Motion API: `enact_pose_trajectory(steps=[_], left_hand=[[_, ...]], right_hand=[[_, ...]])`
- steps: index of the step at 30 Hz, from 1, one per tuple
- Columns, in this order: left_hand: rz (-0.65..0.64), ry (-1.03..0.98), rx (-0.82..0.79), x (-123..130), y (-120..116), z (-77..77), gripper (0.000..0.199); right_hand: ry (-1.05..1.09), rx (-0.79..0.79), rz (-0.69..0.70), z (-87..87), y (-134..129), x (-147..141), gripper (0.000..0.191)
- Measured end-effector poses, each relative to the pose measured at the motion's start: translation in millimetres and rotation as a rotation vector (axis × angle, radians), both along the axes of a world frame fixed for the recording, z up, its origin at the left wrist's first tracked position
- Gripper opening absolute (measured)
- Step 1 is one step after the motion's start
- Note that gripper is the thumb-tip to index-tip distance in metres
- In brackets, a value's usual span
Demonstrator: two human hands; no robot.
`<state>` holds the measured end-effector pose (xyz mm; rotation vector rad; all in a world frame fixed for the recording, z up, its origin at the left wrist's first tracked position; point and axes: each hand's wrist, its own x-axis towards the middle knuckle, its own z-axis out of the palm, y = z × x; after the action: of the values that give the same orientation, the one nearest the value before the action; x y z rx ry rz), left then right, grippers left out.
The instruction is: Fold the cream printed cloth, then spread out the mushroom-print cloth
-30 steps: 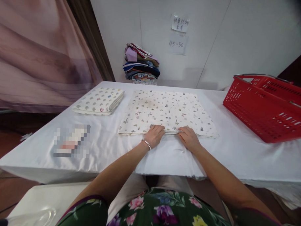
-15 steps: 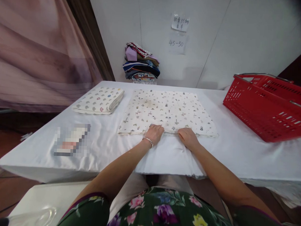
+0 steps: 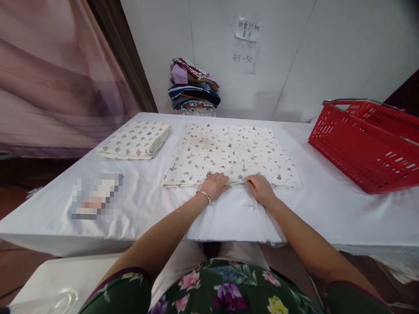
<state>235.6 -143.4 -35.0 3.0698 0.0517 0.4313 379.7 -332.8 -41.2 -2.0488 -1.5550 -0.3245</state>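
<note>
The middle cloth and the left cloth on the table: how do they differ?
The middle cloth spreads wide and flat; the left cloth is a smaller, thicker folded bundle. The middle cloth has mixed scattered motifs; the left cloth mostly repeats one grey shape. Both are off-white and printed.

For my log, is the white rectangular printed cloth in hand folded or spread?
Folded. The white printed cloth shows stacked layers along its near edge, between left hand and right hand. Count unclear.

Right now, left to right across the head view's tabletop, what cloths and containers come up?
Smaller folded cloth, wider flat cloth (left hand and right hand at its near edge), red basket.
</note>
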Motion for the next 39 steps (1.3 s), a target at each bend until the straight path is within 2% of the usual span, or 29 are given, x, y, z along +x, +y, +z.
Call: enact_pose_trajectory(steps=[7,11,14,19,27,33,39], left_hand=[[-0.017,-0.031,-0.050,-5.1,-2.3,3.7,0.029],[0.001,-0.020,-0.046,-5.8,-3.1,5.1,0.035],[0.009,-0.006,-0.033,-4.6,-1.5,3.8,0.032],[-0.054,0.003,-0.013,-3.2,1.4,1.0,0.025],[-0.110,-0.014,-0.039,-6.5,0.9,6.5,0.019],[-0.017,0.042,-0.008,-1.1,-2.8,4.0,0.019],[-0.021,-0.009,-0.090,-1.0,-3.4,6.8,0.022]], right_hand=[[-0.031,0.032,0.043,2.7,0.7,0.1,0.021],[-0.078,-0.003,0.061,3.0,0.5,-0.6,0.022],[-0.116,-0.030,0.081,2.0,0.0,-0.8,0.023],[-0.165,-0.033,0.088,-0.2,-0.1,0.1,0.022],[-0.140,-0.014,0.067,2.6,0.2,-2.3,0.021],[-0.143,0.015,0.075,0.6,0.9,-1.1,0.019],[-0.151,0.003,0.094,1.7,1.2,-2.8,0.018]])
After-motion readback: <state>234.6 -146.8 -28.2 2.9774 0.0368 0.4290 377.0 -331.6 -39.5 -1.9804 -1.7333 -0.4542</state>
